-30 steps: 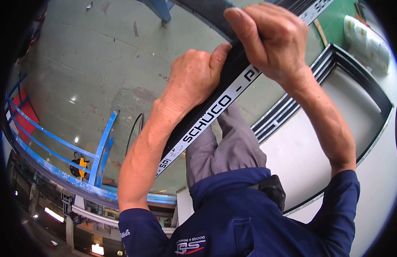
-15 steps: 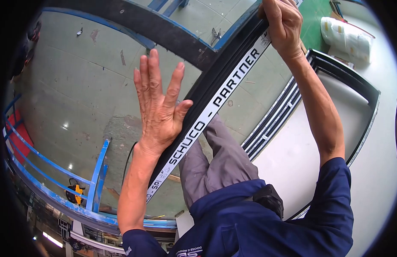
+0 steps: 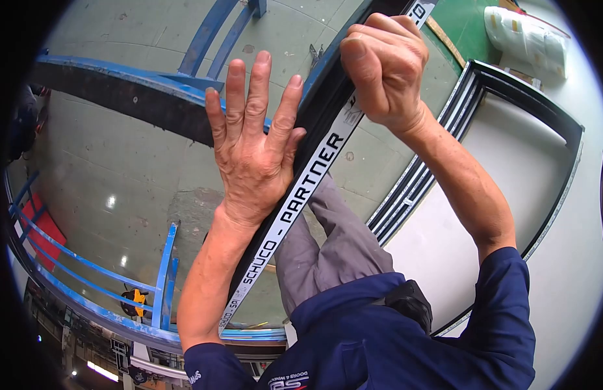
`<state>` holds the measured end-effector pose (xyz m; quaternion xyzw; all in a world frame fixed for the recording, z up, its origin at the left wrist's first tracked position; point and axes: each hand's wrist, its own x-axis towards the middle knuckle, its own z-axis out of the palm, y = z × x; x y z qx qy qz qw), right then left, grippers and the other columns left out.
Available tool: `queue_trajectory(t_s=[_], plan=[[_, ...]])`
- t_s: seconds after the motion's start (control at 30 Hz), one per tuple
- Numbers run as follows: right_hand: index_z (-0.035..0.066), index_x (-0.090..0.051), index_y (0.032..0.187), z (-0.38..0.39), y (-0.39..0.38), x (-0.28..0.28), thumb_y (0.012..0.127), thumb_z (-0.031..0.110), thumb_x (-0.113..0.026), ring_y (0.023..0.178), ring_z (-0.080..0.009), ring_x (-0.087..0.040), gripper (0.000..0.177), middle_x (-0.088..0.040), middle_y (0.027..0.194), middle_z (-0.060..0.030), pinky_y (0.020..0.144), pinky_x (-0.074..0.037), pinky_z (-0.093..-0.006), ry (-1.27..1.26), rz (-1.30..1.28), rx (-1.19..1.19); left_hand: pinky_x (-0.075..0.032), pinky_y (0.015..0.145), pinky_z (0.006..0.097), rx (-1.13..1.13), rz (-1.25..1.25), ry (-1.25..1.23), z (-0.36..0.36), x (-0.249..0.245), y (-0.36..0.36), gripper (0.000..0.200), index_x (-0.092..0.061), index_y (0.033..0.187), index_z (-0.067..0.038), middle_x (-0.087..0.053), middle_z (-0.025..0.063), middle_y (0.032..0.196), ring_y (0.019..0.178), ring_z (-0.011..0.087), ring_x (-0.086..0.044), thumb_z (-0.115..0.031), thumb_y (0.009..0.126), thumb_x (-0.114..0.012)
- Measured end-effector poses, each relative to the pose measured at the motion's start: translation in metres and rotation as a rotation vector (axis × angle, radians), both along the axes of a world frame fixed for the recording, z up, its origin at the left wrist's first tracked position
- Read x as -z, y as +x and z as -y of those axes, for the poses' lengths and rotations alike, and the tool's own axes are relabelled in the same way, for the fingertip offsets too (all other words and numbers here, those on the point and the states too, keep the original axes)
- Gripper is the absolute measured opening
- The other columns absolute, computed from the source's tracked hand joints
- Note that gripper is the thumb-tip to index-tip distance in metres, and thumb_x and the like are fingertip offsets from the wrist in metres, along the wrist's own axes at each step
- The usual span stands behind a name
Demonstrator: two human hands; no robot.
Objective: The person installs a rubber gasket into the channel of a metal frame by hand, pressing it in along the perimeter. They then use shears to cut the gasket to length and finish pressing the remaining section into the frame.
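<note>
A long black profile (image 3: 316, 123) runs diagonally across the view, with a white strip (image 3: 304, 193) along its near side printed "SCHUCO - PARTNER". My left hand (image 3: 256, 159) lies flat by the profile, its fingers spread and the thumb side against the black part. Farther up, my right hand (image 3: 391, 73) is closed in a fist over the profile. Whatever its curled fingers hold is hidden. A dark crossbar with a blue edge (image 3: 129, 81) meets the profile from the left, partly behind my left hand.
A black frame (image 3: 542, 107) around a pale panel (image 3: 422, 244) lies to the right. Beyond it is a white wrapped bundle (image 3: 526, 42). Blue metal rails (image 3: 166, 276) stand at lower left, near a yellow-and-black object (image 3: 136, 302) and a red piece (image 3: 45, 234). Part of a person shows at far left.
My right hand has come down and left along the profile, still closed. My left hand sits slightly farther up and right, fingers still spread. The crossbar appears lower and more to the left.
</note>
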<state>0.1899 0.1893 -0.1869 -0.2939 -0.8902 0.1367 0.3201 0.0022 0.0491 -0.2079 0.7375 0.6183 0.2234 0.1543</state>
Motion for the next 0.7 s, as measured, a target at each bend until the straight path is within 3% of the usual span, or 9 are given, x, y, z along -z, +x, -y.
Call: queue_trajectory(t_s=[0.1, 0.37, 0.43, 0.53, 0.7], plan=[[0.016, -0.061, 0.061, -0.002, -0.003, 0.003, 0.093, 0.024, -0.065, 0.054, -0.0189, -0.047, 0.033, -0.054, 0.056, 0.0042, 0.062, -0.033, -0.0336, -0.002, -0.08, 0.045, -0.001, 0.128, 0.0543, -0.012, -0.044, -0.01, -0.004, 0.001, 0.002, 0.048, -0.052, 0.152, -0.017, -0.037, 0.0132, 0.166, 0.159, 0.0375, -0.016, -0.037, 0.11, -0.041], [0.017, -0.059, 0.057, 0.001, -0.004, 0.002, 0.088, 0.026, -0.067, 0.054, -0.0179, -0.046, 0.034, -0.053, 0.055, 0.004, 0.063, -0.037, -0.0342, -0.018, -0.094, 0.101, -0.007, 0.126, 0.0611, -0.025, -0.155, -0.048, -0.025, 0.001, 0.01, 0.049, -0.062, 0.14, -0.007, -0.046, 0.0155, 0.159, 0.156, 0.0399, -0.022, -0.041, 0.109, -0.044], [0.015, -0.054, 0.059, 0.003, -0.004, 0.004, 0.092, 0.022, -0.061, 0.055, -0.0186, -0.045, 0.035, -0.049, 0.057, 0.0024, 0.065, -0.035, -0.0335, -0.035, -0.12, 0.092, -0.008, 0.126, 0.062, -0.01, -0.18, -0.055, -0.03, 0.002, 0.012, 0.049, -0.063, 0.139, -0.007, -0.048, 0.0157, 0.156, 0.156, 0.0397, -0.023, -0.04, 0.108, -0.044], [0.014, -0.051, 0.059, 0.004, -0.004, 0.005, 0.093, 0.021, -0.059, 0.056, -0.0191, -0.044, 0.036, -0.048, 0.058, 0.0016, 0.066, -0.034, -0.0336, -0.042, -0.133, 0.088, -0.011, 0.125, 0.0632, 0.017, -0.214, -0.081, -0.033, -0.001, 0.014, 0.048, -0.062, 0.138, -0.005, -0.055, 0.0165, 0.149, 0.153, 0.0388, -0.03, -0.038, 0.108, -0.046], [0.015, -0.049, 0.058, 0.004, -0.003, 0.006, 0.093, 0.022, -0.06, 0.057, -0.0197, -0.045, 0.037, -0.049, 0.059, 0.0012, 0.066, -0.034, -0.0342, -0.033, -0.152, 0.095, -0.035, 0.113, 0.0606, 0.016, -0.041, -0.211, -0.051, 0.002, 0.022, 0.041, -0.065, 0.129, -0.004, -0.07, 0.0158, 0.119, 0.12, 0.0366, -0.061, -0.034, 0.104, -0.052]])
